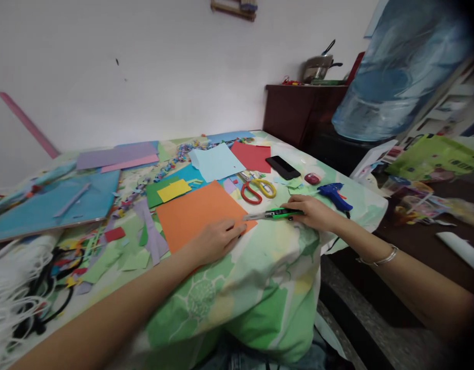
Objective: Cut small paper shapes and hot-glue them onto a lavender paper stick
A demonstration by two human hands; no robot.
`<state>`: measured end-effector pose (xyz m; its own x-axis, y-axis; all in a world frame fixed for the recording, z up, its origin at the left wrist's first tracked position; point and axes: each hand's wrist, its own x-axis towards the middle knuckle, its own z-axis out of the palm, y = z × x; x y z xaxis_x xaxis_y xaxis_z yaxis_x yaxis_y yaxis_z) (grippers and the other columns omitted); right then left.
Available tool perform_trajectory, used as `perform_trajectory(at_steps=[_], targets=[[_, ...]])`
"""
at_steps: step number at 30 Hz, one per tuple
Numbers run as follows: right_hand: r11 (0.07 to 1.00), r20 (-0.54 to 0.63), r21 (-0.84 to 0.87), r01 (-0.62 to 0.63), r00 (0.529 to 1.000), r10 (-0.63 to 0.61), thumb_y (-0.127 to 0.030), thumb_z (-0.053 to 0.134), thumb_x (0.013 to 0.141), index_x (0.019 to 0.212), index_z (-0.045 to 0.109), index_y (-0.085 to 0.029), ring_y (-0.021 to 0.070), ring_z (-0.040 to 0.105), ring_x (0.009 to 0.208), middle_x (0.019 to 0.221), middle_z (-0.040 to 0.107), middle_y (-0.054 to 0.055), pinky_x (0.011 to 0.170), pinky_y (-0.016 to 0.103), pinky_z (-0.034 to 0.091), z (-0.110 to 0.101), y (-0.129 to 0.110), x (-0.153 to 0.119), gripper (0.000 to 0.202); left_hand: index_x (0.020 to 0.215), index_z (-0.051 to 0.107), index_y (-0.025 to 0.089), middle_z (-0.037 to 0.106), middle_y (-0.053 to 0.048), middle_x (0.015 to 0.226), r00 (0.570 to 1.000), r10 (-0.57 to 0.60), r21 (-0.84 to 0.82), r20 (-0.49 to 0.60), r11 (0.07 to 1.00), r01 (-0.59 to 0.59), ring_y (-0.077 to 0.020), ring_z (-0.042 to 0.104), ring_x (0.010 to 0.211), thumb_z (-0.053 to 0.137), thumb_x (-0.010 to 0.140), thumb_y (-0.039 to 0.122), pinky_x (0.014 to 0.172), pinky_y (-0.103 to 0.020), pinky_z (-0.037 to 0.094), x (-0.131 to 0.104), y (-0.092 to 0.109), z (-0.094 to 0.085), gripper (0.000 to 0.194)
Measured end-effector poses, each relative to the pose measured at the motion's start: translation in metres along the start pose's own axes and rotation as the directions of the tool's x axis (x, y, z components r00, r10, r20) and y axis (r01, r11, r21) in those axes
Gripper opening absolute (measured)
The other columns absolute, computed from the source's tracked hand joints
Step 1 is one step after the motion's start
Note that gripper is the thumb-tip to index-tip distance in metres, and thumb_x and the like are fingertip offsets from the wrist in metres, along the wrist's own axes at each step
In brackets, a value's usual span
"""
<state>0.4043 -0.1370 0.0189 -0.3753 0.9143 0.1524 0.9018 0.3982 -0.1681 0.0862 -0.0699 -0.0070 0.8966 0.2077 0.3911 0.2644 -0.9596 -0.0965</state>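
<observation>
My right hand (308, 209) grips a green and black utility knife (277, 213). The knife's pale metal end points left over the corner of an orange sheet of paper (200, 209). My left hand (219, 239) lies on the sheet's near edge, fingers stretched out and close to the knife's tip. Just beyond the knife are scissors with red and yellow handles (265, 188). A blue glue gun (335, 195) rests by my right wrist.
A black phone (283, 167) and a red rounded object (312, 178) lie farther back. Light blue paper (217, 161) and red paper (254, 156) are behind the orange sheet. Paper scraps (136, 257) and white cord (19, 293) spread leftward. A large water bottle (391, 87) stands at right.
</observation>
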Motion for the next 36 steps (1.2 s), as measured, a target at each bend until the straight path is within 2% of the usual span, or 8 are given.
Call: perform_trajectory(at_steps=[5, 10, 14, 20, 27, 32, 34, 36], targets=[[0.999, -0.007, 0.003, 0.053, 0.999, -0.053, -0.017, 0.052, 0.083, 0.129, 0.056, -0.022, 0.0216, 0.058, 0.085, 0.093, 0.062, 0.009, 0.076, 0.032, 0.046, -0.001, 0.004, 0.009, 0.047, 0.111, 0.062, 0.018, 0.053, -0.003, 0.069, 1.000, -0.021, -0.029, 0.023, 0.999, 0.022, -0.0109, 0.045, 0.056, 0.029, 0.097, 0.030, 0.050, -0.022, 0.032, -0.006, -0.002, 0.001, 0.038], [0.990, -0.011, 0.077, 0.116, 0.993, -0.115, -0.015, 0.054, 0.082, 0.127, 0.058, -0.028, 0.0204, 0.059, 0.085, 0.094, 0.063, 0.008, 0.076, 0.032, 0.046, -0.001, 0.012, 0.014, 0.047, 0.107, 0.064, 0.020, 0.050, -0.002, 0.066, 0.999, -0.018, -0.026, 0.040, 0.999, 0.019, -0.0107, 0.041, 0.053, 0.028, 0.097, 0.031, 0.048, -0.022, 0.029, -0.005, -0.003, 0.001, 0.039], [0.983, -0.004, 0.131, 0.127, 0.992, -0.128, -0.015, 0.052, 0.083, 0.124, 0.061, -0.027, 0.0191, 0.060, 0.081, 0.092, 0.063, 0.007, 0.074, 0.031, 0.047, -0.007, 0.019, 0.009, 0.044, 0.114, 0.061, 0.020, 0.052, -0.003, 0.069, 0.995, -0.042, -0.056, 0.094, 0.997, 0.047, -0.0118, 0.042, 0.055, 0.027, 0.097, 0.031, 0.048, -0.023, 0.030, -0.004, -0.004, 0.002, 0.040], [0.988, 0.017, 0.048, 0.149, 0.988, -0.150, -0.014, 0.049, 0.085, 0.123, 0.062, -0.026, 0.0210, 0.060, 0.084, 0.096, 0.063, 0.010, 0.075, 0.034, 0.047, -0.016, 0.023, 0.002, 0.041, 0.124, 0.054, 0.020, 0.058, -0.005, 0.081, 0.977, -0.093, -0.105, 0.194, 0.988, 0.115, -0.0136, 0.050, 0.065, 0.030, 0.095, 0.029, 0.054, -0.024, 0.035, 0.001, -0.004, -0.002, 0.039], [0.987, -0.012, -0.026, 0.161, 0.987, -0.161, -0.013, 0.043, 0.088, 0.126, 0.058, -0.026, 0.0223, 0.059, 0.088, 0.101, 0.066, 0.010, 0.078, 0.037, 0.045, -0.011, 0.021, 0.000, 0.044, 0.131, 0.050, 0.024, 0.058, -0.004, 0.081, 0.967, -0.090, -0.078, 0.238, 0.991, 0.111, -0.0145, 0.049, 0.062, 0.031, 0.094, 0.030, 0.055, -0.026, 0.035, 0.004, -0.003, -0.004, 0.042], [0.986, 0.004, -0.007, 0.164, 0.986, -0.164, -0.013, 0.044, 0.088, 0.128, 0.056, -0.028, 0.0210, 0.059, 0.086, 0.099, 0.067, 0.008, 0.078, 0.036, 0.044, -0.009, 0.023, -0.004, 0.045, 0.135, 0.045, 0.028, 0.060, -0.003, 0.077, 0.949, -0.090, -0.110, 0.304, 0.986, 0.128, -0.0155, 0.050, 0.060, 0.030, 0.094, 0.032, 0.058, -0.028, 0.036, 0.006, -0.010, -0.006, 0.044], [0.988, 0.011, -0.014, 0.155, 0.988, -0.155, -0.012, 0.044, 0.088, 0.127, 0.057, -0.029, 0.0210, 0.059, 0.086, 0.098, 0.067, 0.008, 0.079, 0.037, 0.044, -0.008, 0.024, -0.006, 0.045, 0.134, 0.046, 0.031, 0.058, -0.003, 0.076, 0.951, -0.080, -0.101, 0.298, 0.988, 0.115, -0.0162, 0.050, 0.062, 0.031, 0.094, 0.034, 0.061, -0.029, 0.037, 0.006, -0.013, -0.008, 0.043], [0.990, 0.018, -0.015, 0.141, 0.990, -0.140, -0.011, 0.044, 0.087, 0.127, 0.058, -0.028, 0.0213, 0.059, 0.088, 0.099, 0.066, 0.009, 0.080, 0.037, 0.044, -0.008, 0.025, -0.006, 0.045, 0.132, 0.049, 0.034, 0.057, -0.006, 0.082, 0.967, -0.061, -0.075, 0.248, 0.994, 0.082, -0.0189, 0.052, 0.073, 0.033, 0.093, 0.035, 0.068, -0.032, 0.040, 0.006, -0.014, -0.009, 0.042]])
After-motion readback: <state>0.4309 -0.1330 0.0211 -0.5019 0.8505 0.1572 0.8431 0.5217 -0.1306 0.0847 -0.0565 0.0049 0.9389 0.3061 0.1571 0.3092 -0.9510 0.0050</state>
